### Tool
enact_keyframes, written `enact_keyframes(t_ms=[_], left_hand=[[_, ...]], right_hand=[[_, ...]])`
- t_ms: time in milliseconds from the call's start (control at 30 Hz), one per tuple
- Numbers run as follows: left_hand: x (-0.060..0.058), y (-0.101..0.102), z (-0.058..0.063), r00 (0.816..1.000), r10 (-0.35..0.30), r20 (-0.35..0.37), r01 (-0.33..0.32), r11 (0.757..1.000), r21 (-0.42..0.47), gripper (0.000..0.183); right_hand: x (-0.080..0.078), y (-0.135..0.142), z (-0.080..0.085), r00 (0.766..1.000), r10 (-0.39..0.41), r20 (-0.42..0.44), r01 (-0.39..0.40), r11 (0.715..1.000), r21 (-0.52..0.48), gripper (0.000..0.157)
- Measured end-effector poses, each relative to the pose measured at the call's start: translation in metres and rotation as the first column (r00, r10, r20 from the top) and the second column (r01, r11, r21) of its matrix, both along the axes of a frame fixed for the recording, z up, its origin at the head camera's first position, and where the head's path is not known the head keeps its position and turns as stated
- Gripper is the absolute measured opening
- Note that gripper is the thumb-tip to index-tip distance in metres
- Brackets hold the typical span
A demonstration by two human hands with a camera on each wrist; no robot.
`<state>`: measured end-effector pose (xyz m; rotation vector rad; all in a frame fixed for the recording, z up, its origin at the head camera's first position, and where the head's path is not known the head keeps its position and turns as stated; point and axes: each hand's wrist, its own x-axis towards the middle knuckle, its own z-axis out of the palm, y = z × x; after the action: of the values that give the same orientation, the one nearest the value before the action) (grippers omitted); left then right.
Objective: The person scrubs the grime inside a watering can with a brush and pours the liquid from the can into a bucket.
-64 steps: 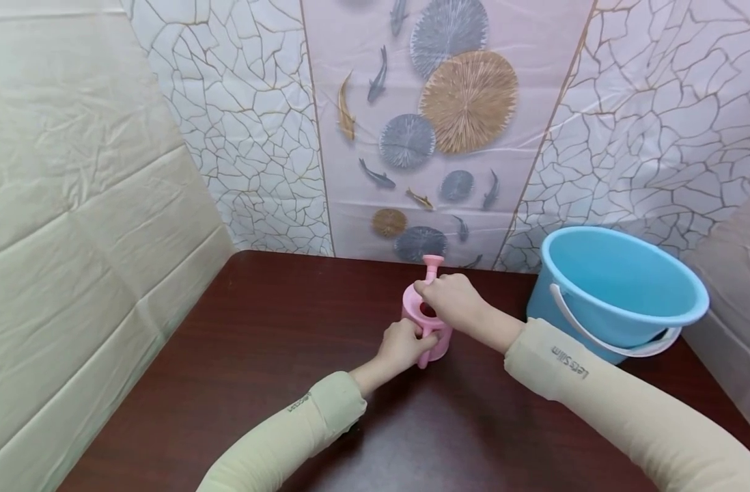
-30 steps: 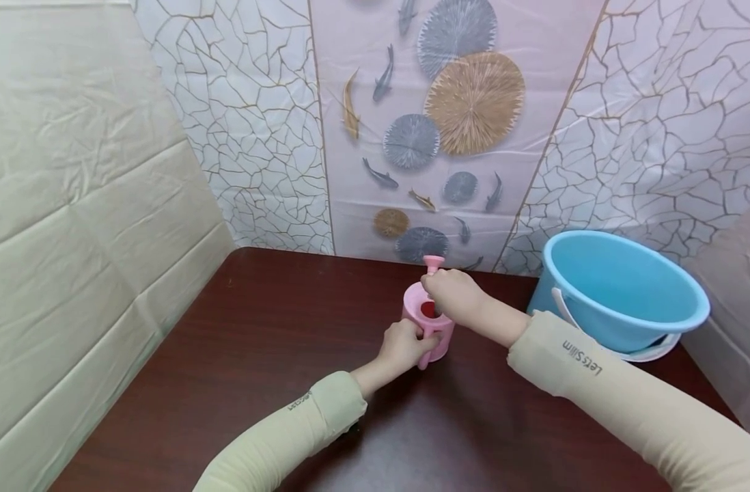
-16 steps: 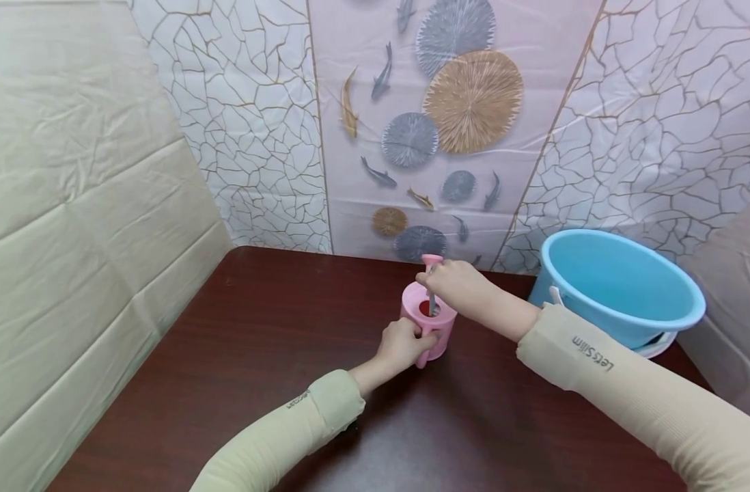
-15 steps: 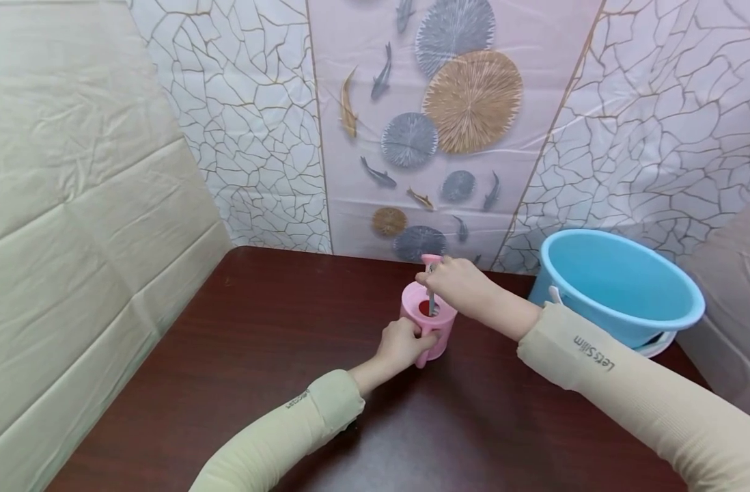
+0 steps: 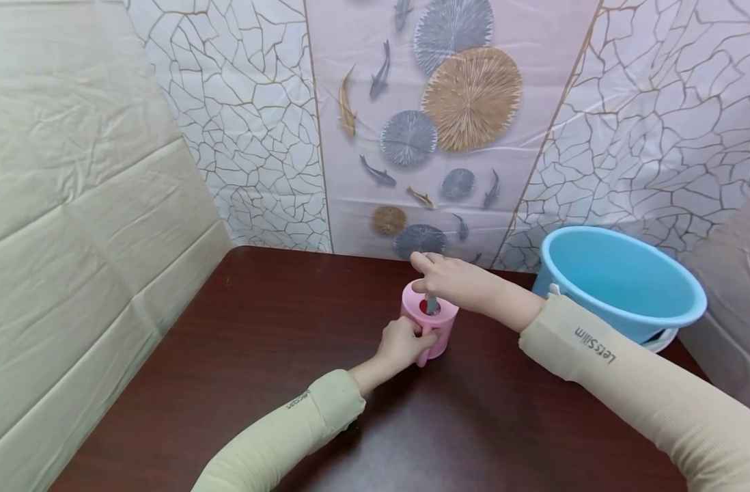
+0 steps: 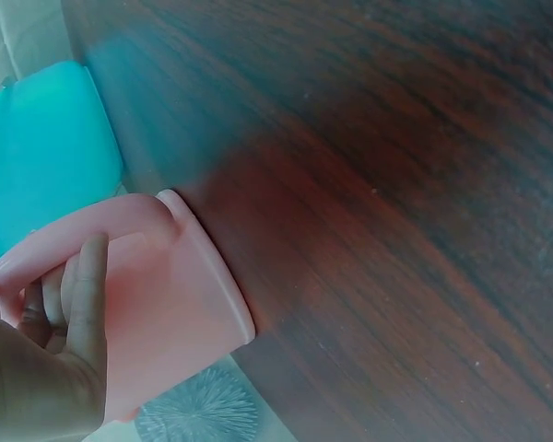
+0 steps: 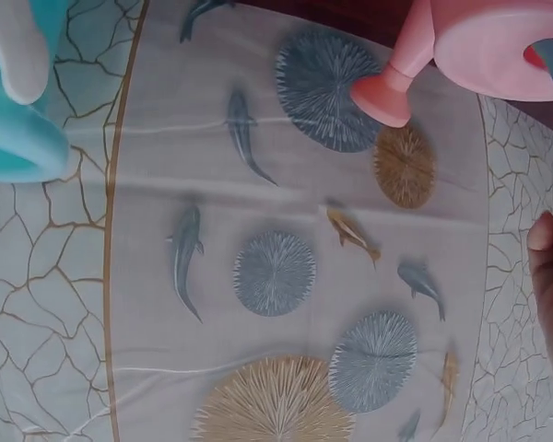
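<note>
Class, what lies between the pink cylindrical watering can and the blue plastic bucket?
In the head view, the person's bare right wrist lies between watering can and bucket; dark brown tabletop shows below it.

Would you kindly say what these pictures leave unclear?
Grey object, lower end, head view: hidden inside the pink watering can.
Its upper end: behind the right hand, head view; past the right edge, right wrist view.
Bucket handle, middle, head view: behind the right sleeve.
Left sleeve, lettering, head view: too small.
</note>
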<state>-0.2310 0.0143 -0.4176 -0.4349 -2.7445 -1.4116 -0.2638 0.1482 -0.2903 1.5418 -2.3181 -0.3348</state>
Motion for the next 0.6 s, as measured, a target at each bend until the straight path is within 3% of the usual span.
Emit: enact_keyframes(t_ms=[200, 400, 500, 600], left_hand=[[0.000, -0.001, -0.001, 1.000, 0.004, 0.000, -0.004, 1.000, -0.004, 0.044], [0.000, -0.004, -0.001, 1.000, 0.005, 0.006, -0.005, 1.000, 0.006, 0.044], [0.001, -0.004, 0.001, 1.000, 0.001, 0.006, -0.002, 1.000, 0.014, 0.044], [0.001, -0.003, 0.001, 1.000, -0.008, 0.007, 0.007, 1.000, 0.021, 0.044]], right_hand=[[0.000, 0.001, 0.004, 0.999, 0.005, 0.043, -0.007, 0.999, 0.054, 0.016], [0.003, -0.003, 0.016, 0.987, -0.051, 0.153, 0.025, 0.986, 0.163, 0.017], [0.002, -0.006, 0.022, 0.962, -0.102, 0.255, 0.051, 0.979, 0.197, 0.015], [-0.003, -0.007, 0.024, 0.897, -0.166, 0.411, 0.081, 0.973, 0.216, 0.012]])
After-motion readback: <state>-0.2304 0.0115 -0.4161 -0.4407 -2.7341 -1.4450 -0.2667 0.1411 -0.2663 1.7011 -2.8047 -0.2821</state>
